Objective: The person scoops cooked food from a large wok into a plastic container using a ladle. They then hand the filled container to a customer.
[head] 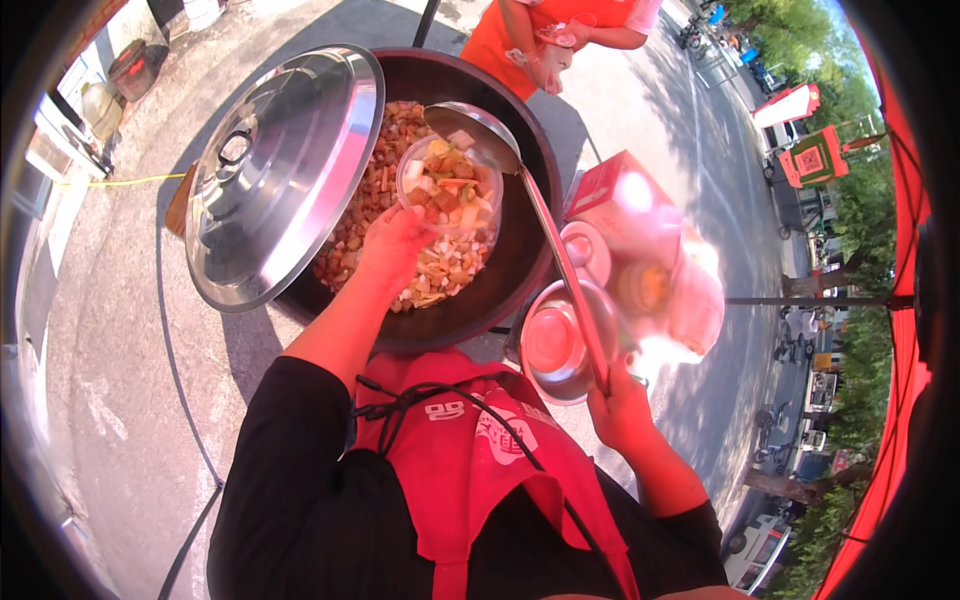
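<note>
My left hand [397,244] holds a clear round plastic container [501,196] by its near side, over a large dark wok [536,247]. Chunks of meat and chopped vegetables fill the container. Diced food [442,274] in pieces of brown, orange and white lies in the wok. In my right hand [622,405] is the long handle of a metal ladle [491,139]; its bowl is tilted at the far side of the container, touching or nearly touching it. A domed metal lid [300,172] with a ring-shaped handle covers the wok's left part.
Right of the wok are a metal basin [536,375] with a round item inside, a pale lid-like disc [592,251], a red and white box [626,195] and plastic-wrapped goods [694,300]. A person in an orange apron [495,45] stands beyond. A dark cable crosses my red apron.
</note>
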The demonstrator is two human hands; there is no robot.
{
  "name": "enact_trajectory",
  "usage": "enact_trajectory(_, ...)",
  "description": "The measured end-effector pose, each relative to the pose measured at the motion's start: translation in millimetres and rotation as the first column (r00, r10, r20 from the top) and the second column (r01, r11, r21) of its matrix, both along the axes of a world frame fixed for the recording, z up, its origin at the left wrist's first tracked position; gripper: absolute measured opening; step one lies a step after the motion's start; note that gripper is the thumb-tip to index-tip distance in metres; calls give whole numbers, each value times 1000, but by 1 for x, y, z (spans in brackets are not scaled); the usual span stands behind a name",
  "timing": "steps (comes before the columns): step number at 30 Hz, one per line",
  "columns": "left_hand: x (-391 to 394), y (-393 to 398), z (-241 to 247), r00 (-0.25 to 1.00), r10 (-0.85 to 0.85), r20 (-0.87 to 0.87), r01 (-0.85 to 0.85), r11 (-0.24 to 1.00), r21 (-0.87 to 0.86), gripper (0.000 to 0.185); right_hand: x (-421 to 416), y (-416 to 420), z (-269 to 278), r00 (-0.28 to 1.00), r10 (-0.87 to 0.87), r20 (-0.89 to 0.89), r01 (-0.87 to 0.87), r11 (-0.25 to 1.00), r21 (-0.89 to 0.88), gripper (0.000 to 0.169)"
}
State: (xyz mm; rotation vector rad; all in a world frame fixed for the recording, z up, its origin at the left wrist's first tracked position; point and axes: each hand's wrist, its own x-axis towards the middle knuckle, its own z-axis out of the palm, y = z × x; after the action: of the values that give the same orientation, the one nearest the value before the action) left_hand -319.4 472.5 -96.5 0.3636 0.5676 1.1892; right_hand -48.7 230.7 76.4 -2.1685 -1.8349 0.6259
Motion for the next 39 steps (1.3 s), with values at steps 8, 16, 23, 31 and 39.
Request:
enact_trajectory(8,-22,-5,-10,999,16,27,-15,1000,-23,35,3,9,7,963,-91,-254,57,988,-140,19)
enact_trajectory(16,-53,-35,-8,999,41,-21,-40,999,32,75,33,42,-3,714,-427,-555,110,851,-514,14)
enact_trajectory(23,-109,-110,11,938,292,-188,-295,955,12,82,86,70,-98,989,72,-132,-85,992,-97,28)
enact_trajectory(31,-129,-203,38,796,494,-349,-539,842,-39,91,96,191,-164,998,-5,67,13,992,-126,29)
enact_trajectory(39,-99,-241,38,710,656,-254,-692,717,-82,95,89,281,-223,982,87,169,-74,994,-82,32)
